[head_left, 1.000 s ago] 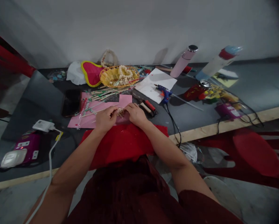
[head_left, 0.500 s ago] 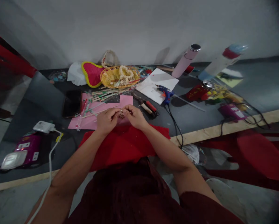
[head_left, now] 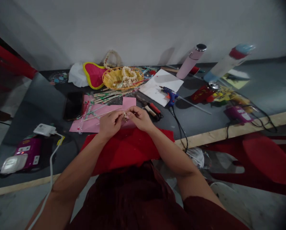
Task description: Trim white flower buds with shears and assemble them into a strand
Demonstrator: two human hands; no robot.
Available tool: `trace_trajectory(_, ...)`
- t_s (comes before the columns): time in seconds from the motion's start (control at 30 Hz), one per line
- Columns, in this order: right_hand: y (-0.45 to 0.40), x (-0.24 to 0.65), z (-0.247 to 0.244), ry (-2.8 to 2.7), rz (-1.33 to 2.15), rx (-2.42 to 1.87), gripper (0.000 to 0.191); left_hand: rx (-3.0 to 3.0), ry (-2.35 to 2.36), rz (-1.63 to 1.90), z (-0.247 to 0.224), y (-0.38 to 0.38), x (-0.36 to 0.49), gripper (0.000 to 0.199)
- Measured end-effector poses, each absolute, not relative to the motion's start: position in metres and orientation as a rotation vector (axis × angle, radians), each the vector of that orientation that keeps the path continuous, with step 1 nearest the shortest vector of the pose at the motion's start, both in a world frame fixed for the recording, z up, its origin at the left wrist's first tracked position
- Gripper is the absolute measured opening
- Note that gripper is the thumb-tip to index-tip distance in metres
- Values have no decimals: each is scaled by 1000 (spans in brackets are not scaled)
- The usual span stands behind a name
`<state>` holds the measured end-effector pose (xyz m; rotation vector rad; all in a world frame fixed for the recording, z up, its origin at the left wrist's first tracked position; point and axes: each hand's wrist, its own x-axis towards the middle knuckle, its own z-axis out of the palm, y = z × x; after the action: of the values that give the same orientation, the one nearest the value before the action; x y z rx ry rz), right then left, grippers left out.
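Observation:
My left hand and my right hand meet at the middle of the table's near side. Between their pinched fingertips is a small pale beaded piece, too small to make out in detail. Pink paper lies beneath and behind the hands. A red cloth spreads below the wrists, over the table's front edge. Thin patterned sticks lie beyond my left hand. Pliers with red and white handles rest just past my right hand.
A yellow basket with beaded strands is at the back. To the right are a blue glue gun with its cord, a pink flask and a red can. A phone and purple device are left.
The small beaded piece has turned slightly between the fingertips. Both hands have stayed in nearly the same place.

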<state>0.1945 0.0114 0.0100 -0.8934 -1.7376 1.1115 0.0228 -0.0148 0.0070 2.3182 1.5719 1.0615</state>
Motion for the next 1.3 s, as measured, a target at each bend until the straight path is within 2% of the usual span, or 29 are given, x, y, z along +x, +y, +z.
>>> trace_trajectory(0.3,11,198,14,-1856,1005,-947,13,2401,1634,896,3,-16,23,23)
trace_trajectory(0.47,13,198,12,-1871,1098,-899,15,2388,1587,906,4,-16,23,24)
trace_trajectory(0.57,16,200,9,-1806,1039,-920,16,2352,1576,961,6,-16,23,27)
trace_trajectory(0.7,21,204,6,-1746,926,-973,27,2252,1587,1058,6,-17,23,26)
trace_trajectory(0.97,15,200,7,-1855,931,-853,16,2107,1536,1046,8,-15,24,28)
trace_trajectory(1.3,13,196,6,-1848,1020,-908,17,2023,1588,1072,3,-14,23,26)
